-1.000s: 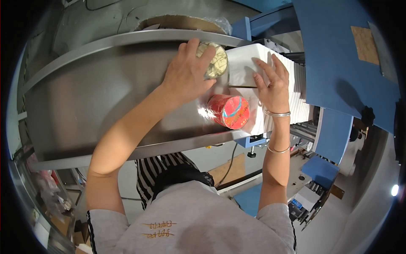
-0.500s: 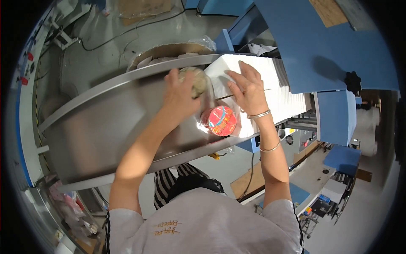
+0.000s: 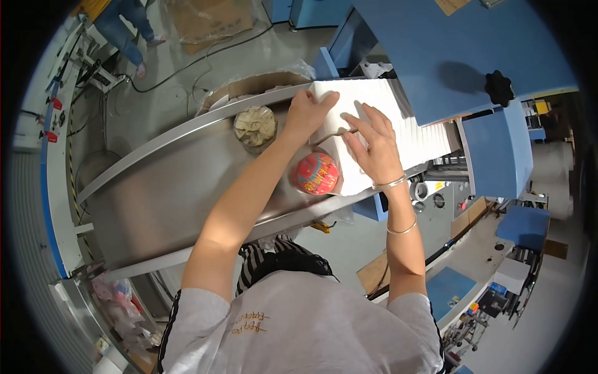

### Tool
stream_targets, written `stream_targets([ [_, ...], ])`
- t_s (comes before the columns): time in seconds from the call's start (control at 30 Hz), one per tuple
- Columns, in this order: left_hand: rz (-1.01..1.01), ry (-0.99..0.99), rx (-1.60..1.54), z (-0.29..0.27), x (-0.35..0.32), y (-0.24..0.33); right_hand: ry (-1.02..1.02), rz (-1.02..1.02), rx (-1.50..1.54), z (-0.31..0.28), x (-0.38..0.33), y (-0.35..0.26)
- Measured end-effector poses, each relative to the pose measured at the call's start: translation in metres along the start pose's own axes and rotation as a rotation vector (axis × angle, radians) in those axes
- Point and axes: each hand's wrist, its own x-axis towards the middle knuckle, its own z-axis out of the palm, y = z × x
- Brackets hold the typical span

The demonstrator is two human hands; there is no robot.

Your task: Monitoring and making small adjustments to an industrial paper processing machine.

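Observation:
A row of stacked white sheets lies across the right end of a metal trough, with a thin dark gap along its top. My left hand is closed over the far left corner of the stack, its thumb lying on the white surface. Over the middle of the stack my right hand is open, fingers bent and apart, the tips touching or just above the sheets. Left of my left wrist stands a round, clear-wrapped bundle with a gathered beige top. A round package with a red printed top sits against the stack's near left corner.
The metal trough has raised rims on its far and near sides. Beyond it stands an open carton. A blue machine housing with a black knob rises at the right. Another person's legs show at the far left.
My left hand has let go of the beige-topped bundle and moved right onto the white stack. My right hand has stayed over the stack. A person's legs have come into view.

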Motion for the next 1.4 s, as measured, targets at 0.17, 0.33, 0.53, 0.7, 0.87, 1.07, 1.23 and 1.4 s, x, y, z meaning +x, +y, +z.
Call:
stream_targets([
  [0.17, 0.046, 0.039, -0.074, 0.008, 0.003, -0.010, 0.017, 0.006, 0.032, -0.006, -0.011, 0.003],
  [0.33, 0.011, -0.005, -0.184, 0.006, 0.002, -0.014, 0.014, -0.008, 0.076, -0.003, -0.011, 0.007],
  [0.53, -0.050, -0.051, -0.220, -0.001, -0.006, -0.009, 0.010, 0.025, 0.169, 0.007, 0.001, 0.008],
  [0.7, -0.034, -0.045, -0.290, -0.003, -0.008, -0.011, 0.132, 0.059, 0.170, 0.026, 0.017, 0.011],
  [0.87, -0.029, -0.016, -0.266, -0.007, -0.014, -0.012, 0.150, -0.032, 0.095, 0.044, 0.031, 0.010],
  [1.07, 0.025, 0.033, -0.166, -0.017, -0.014, -0.024, 0.123, -0.032, -0.061, 0.053, 0.032, 0.020],
  [1.23, -0.071, -0.040, -0.388, -0.029, -0.014, -0.025, 0.156, -0.044, -0.005, 0.052, 0.037, 0.024],
  [1.4, -0.092, -0.084, -0.396, -0.025, -0.014, -0.021, 0.141, 0.014, 0.008, 0.051, 0.033, 0.028],
])
